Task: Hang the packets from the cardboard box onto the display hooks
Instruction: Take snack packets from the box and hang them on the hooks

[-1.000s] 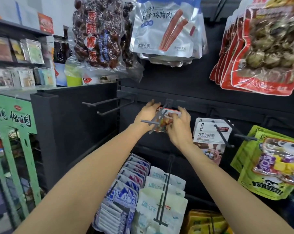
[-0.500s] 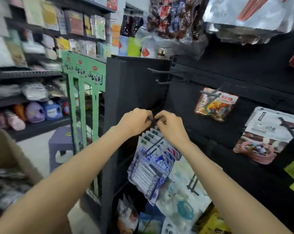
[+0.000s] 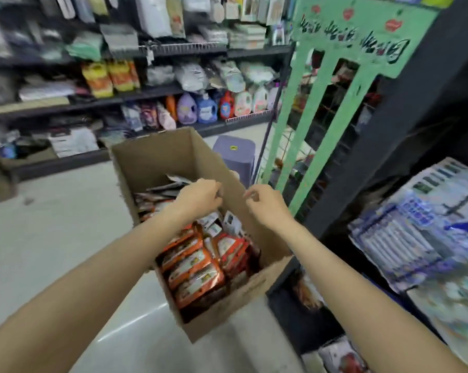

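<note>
Packets (image 3: pixel 198 267) lie crammed in the box (image 3: pixel 157 160); both hands, left (image 3: pixel 200 197) and right (image 3: pixel 265 204), hover above, loosely curled, empty. A hasty grab could drag out neighbours or tear a hang-hole.

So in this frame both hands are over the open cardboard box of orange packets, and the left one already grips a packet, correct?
Not quite. In the head view both hands, left and right, are over the open cardboard box of orange packets, but the left one holds nothing: its fingers are only loosely curled above the packets.
</note>
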The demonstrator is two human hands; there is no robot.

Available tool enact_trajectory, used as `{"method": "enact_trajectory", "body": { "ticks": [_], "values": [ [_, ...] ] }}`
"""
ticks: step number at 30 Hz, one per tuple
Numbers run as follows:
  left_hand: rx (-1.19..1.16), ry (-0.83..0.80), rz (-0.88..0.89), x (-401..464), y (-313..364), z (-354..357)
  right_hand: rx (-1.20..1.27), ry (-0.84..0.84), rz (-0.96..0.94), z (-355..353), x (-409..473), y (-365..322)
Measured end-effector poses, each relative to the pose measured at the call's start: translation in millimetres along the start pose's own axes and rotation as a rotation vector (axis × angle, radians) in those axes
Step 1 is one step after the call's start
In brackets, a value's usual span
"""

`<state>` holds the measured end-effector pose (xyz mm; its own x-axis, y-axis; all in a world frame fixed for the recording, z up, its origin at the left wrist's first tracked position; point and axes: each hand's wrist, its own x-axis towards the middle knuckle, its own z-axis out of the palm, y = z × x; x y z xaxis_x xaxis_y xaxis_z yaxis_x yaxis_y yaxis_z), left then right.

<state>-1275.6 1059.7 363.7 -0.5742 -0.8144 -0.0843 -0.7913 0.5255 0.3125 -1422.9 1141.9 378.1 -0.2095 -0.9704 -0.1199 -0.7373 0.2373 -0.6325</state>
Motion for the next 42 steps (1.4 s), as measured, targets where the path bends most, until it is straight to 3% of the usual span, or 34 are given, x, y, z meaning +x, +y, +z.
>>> {"method": "enact_trajectory", "body": {
  "ticks": [8,15,21,26,31,37,40,42],
  "values": [
    [0.130,-0.455,-0.137,-28,-102,68,-0.118,-0.438,0.172,127,25,2],
    [0.176,-0.378,-0.089,-36,-119,87,-0.114,-0.545,0.277,158,27,10],
    [0.154,-0.343,-0.095,-34,-120,84,0.019,-0.435,0.374,162,29,17],
    [0.098,-0.348,-0.098,-37,-121,86,0.195,-0.168,0.505,148,33,24],
    [-0.043,-0.203,0.076,-39,-104,74,0.527,-0.006,0.573,132,36,21],
    [-0.302,-0.290,0.133,-38,-85,56,0.939,0.047,0.495,96,29,-9],
    [-0.332,-0.109,0.186,-30,-76,34,1.156,0.061,0.533,65,24,-21],
    [-0.359,0.047,0.182,-22,-65,11,1.109,0.058,0.506,42,18,-32]
  ]
}}
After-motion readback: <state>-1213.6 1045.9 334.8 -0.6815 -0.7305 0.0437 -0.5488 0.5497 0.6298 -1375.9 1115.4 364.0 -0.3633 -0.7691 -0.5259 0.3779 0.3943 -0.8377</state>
